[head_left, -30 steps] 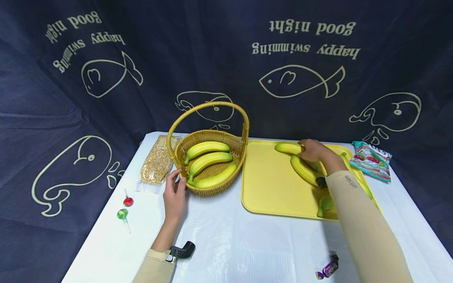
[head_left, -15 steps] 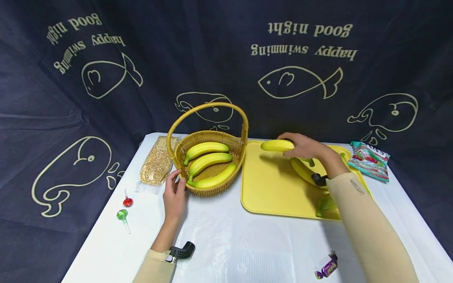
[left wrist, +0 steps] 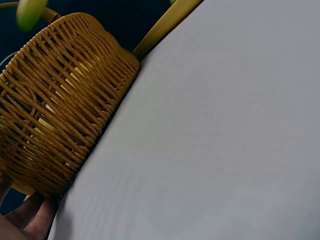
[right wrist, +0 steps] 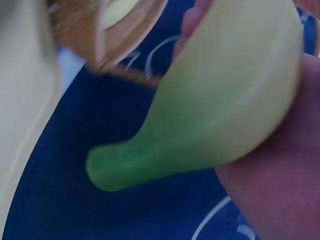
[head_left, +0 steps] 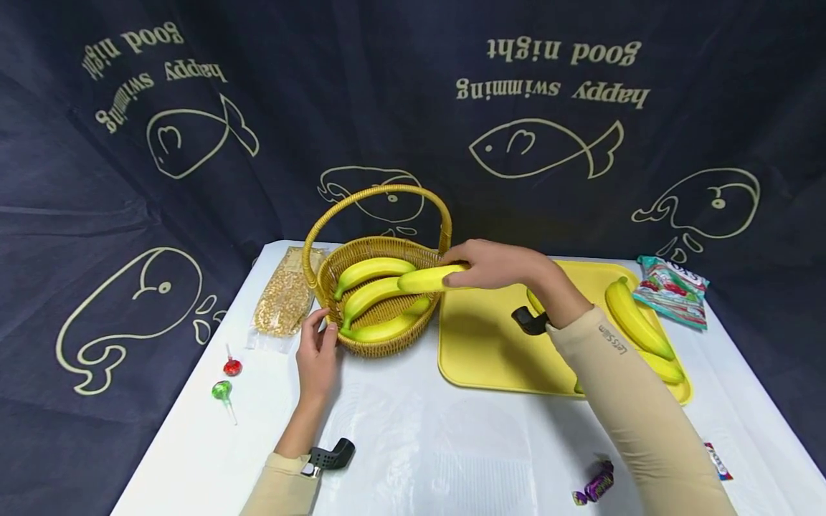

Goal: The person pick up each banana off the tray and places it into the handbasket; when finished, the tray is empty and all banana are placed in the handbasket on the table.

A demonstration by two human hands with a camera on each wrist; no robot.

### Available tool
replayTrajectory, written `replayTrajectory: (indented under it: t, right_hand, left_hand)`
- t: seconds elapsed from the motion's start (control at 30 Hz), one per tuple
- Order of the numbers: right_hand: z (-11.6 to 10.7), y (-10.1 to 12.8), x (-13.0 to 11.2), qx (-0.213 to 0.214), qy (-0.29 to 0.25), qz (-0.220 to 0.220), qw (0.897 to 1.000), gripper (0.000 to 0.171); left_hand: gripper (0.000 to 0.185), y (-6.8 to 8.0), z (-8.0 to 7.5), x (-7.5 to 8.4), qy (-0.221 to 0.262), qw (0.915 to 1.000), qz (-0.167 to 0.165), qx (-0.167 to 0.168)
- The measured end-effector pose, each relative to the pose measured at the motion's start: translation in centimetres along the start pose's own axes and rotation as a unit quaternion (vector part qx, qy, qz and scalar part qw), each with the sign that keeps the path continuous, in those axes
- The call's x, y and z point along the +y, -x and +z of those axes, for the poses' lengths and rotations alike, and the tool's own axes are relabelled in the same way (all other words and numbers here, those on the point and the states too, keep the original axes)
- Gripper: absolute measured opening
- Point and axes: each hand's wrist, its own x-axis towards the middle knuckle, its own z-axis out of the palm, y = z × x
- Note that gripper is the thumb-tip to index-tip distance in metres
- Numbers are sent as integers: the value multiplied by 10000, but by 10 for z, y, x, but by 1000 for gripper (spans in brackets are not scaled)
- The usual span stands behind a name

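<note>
Starting over on the left, two lollipops, a red one (head_left: pixel 233 367) and a green one (head_left: pixel 222 391), are lying on the white table (head_left: pixel 413 444), and a clear bag of kernels (head_left: pixel 285 295) is sitting just behind them, right beside the basket (head_left: pixel 361 342). The left hand (head_left: pixel 315 352) is resting against the basket's near-left wall, fingers pretty much straight and just touching the weave, not wrapped around anything; the left wrist view is showing the fingertips (left wrist: pixel 31 220) tucked at the base of the wicker. Three bananas (head_left: pixel 374 271) are lying side by side in the basket under the arched handle (head_left: pixel 374 192). The right hand (head_left: pixel 493 264) is holding a fourth banana (head_left: pixel 429 278), fingers curled over its stem end, so it's hanging level above the basket's right rim with its far tip poking in over the others. Up close in the right wrist view the green stem (right wrist: pixel 150 160) is sticking out of the closed grip, a bit blurry. Next over, the yellow tray (head_left: pixel 497 351) is sitting just right of the basket with more bananas (head_left: pixel 635 322) lying along its right side. A snack packet (head_left: pixel 667 290) is sitting off the tray's far right corner, and a purple candy (head_left: pixel 594 489) is lying near the front edge with another wrapped sweet (head_left: pixel 718 462) further right.
</note>
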Motion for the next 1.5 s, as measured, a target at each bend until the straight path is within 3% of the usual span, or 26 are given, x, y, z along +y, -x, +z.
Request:
replayTrajectory:
  t: [0.07,0.17,0.37,0.47,0.57,0.67,0.73,0.8,0.9,1.03,1.33,1.5]
  right_hand:
    - [1,-15,-10,-117,169,-244,9995,26]
    - [2,-39,-22,-388,317,-265,9984,31]
    - [6,-86,-38,-1013,793,423,9908,38]
    - [11,-104,-45,-1325,1245,904,9792,41]
    - [20,-120,-49,-1675,1778,1332,9605,45]
    - [32,-133,-50,-1782,2087,1859,9435,36]
    - [43,-138,-50,-1669,2269,2070,9369,24]
    - [53,-139,-51,-1459,2346,2187,9358,13]
    - [65,-139,-52,-1186,2523,2078,9376,12]
    - [69,-141,-50,-979,2581,2090,9382,17]
    - [60,-147,-42,-1583,1808,2135,9469,23]
    - [60,-144,-40,-1625,1855,1795,9523,25]
  left_hand:
    - [34,-1,-1,0,47,10000,7,20]
    - [34,-2,-2,-1,122,9999,-28,25]
    - [36,-1,-2,0,253,9996,-96,-67]
    - [36,0,-2,0,237,9997,-99,-60]
    - [37,-1,-1,0,242,9996,-113,-69]
    - [37,-1,-1,0,265,9995,-120,-82]
    - [37,-2,0,-11,279,9995,-136,-16]
    - [36,-2,1,-19,281,9995,-160,58]
    - [35,-2,1,-23,353,9992,-137,110]
    - [36,0,2,-4,362,9993,-70,14]
    - [34,0,3,3,254,9994,-201,110]
    - [34,-1,2,1,220,9995,-181,102]
